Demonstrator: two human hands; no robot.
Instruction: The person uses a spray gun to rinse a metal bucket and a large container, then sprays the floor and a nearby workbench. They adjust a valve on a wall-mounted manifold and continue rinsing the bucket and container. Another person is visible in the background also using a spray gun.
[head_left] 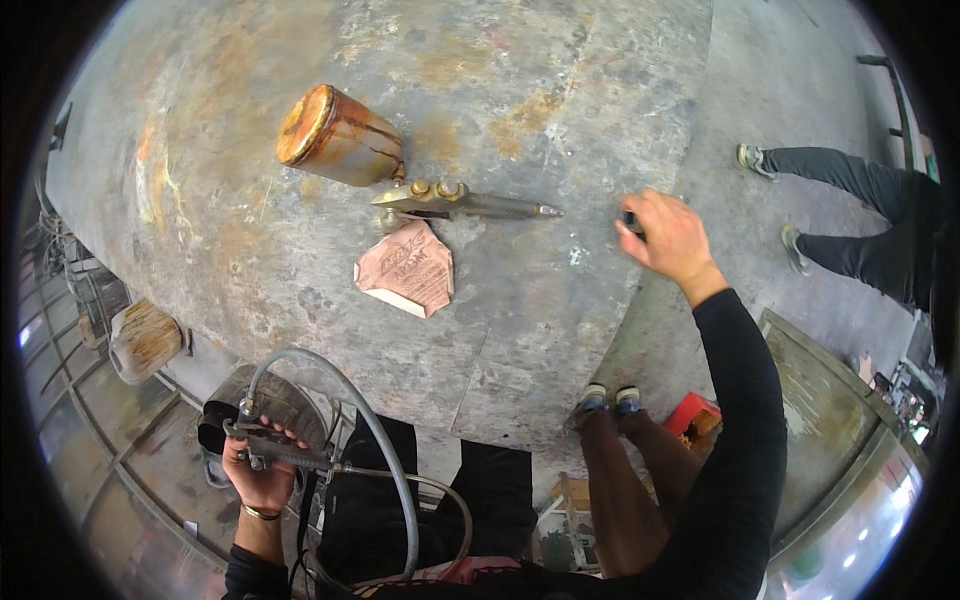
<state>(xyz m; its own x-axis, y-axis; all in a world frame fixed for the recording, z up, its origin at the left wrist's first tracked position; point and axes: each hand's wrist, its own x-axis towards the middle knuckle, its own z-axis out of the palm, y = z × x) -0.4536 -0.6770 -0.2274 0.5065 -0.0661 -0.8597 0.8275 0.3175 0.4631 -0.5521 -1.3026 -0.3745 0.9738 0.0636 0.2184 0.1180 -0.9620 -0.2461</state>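
Observation:
My left hand (pixel 262 475), at the lower left, is closed around a grey hand-held tool with metal fittings (pixel 285 447). A grey hose (pixel 365 400) arches from its end, and a thinner hose joins its other side. My right hand (pixel 665 238) is curled over the right part of the table around a small dark object (pixel 631 222), mostly hidden by the fingers. Left of it lies a metal tool with two brass-coloured knobs (pixel 460 200). Against that rests a rust-stained can (pixel 345 138), tipped over. A folded pinkish paper sheet with printing (pixel 405 268) lies just nearer.
The stained grey metal table (pixel 560 330) fills the middle. Another person's dark-trousered legs (pixel 845 210) are at the far right; more legs (pixel 625 480) stand beside me. A red box (pixel 692 418) sits on the floor. A stained pale container (pixel 145 342) stands beyond the table's left edge.

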